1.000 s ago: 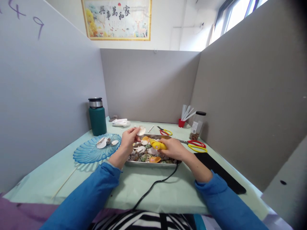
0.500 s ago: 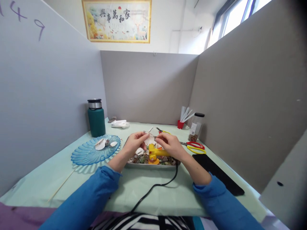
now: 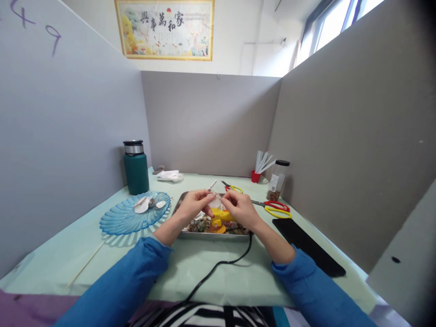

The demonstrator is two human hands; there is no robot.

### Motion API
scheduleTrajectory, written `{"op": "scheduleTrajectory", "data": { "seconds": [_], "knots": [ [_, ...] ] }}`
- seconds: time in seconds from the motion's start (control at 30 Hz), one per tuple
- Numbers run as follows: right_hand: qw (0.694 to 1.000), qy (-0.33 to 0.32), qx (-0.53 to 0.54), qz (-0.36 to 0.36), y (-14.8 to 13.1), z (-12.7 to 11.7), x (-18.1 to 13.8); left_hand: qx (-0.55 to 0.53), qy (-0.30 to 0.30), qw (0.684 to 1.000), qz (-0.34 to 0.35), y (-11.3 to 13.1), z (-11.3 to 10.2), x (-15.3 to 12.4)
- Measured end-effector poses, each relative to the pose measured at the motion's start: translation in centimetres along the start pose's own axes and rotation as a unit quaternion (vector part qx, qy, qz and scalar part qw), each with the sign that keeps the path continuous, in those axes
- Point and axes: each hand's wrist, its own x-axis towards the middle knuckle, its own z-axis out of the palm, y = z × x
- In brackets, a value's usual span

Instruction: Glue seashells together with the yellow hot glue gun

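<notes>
Both hands are raised over a metal tray [image 3: 213, 236] filled with small shells [image 3: 201, 225]. My left hand [image 3: 195, 205] has its thumb and forefinger pinched together; what sits between them is too small to make out. Close beside it, my right hand [image 3: 240, 209] makes a similar pinch, its fingertips a short way from the left ones. Something thin and whitish shows around the fingertips, but its kind is unclear. Below the hands, a yellow glue gun [image 3: 218, 219] with a black cord [image 3: 218, 263] lies on the shells, partly hidden by my right hand.
On the left are a blue plate [image 3: 117, 219] with shells, a green bottle [image 3: 136, 170] and a thin stick [image 3: 86, 263]. To the right lie red-and-yellow scissors [image 3: 277, 209], a black slab [image 3: 308, 245], a jar [image 3: 277, 181] and a red cup [image 3: 255, 176] of glue sticks. Grey partitions [image 3: 211, 122] enclose the table.
My hands have come slightly nearer each other at the fingertips, and the right one has shifted a little left. The view has moved slightly; the glue gun and tray stay in place.
</notes>
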Motion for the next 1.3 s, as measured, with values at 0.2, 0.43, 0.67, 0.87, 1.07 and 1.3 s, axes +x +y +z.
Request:
{"op": "scheduleTrajectory", "data": {
  "seconds": [0.2, 0.43, 0.67, 0.87, 1.07, 1.3],
  "knots": [
    [1.0, -0.001, -0.017, 0.004, 0.24, -0.05, 0.09, 0.026, -0.013, 1.0, 0.003, -0.32, -0.09, -0.05],
    [0.999, -0.023, -0.022, 0.013, 0.35, -0.32, 0.21, 0.065, -0.028, 0.998, 0.005, -0.33, -0.29, -0.02],
    [0.999, -0.037, -0.022, 0.014, 0.15, -0.53, 0.22, 0.08, -0.021, 0.997, -0.001, 0.06, -0.17, -0.03],
    [0.999, -0.042, -0.015, 0.017, 0.21, -0.73, 0.27, 0.124, -0.018, 0.992, 0.011, 0.12, -0.31, -0.07],
    [0.998, -0.045, 0.014, 0.038, 0.22, -0.86, 0.28, 0.061, -0.016, 0.998, -0.012, 0.27, -0.16, -0.13],
    [0.999, -0.037, 0.005, 0.015, 0.44, -0.24, 0.24, 0.042, -0.028, 0.999, -0.006, -0.06, -0.35, -0.1]
  ]
}}
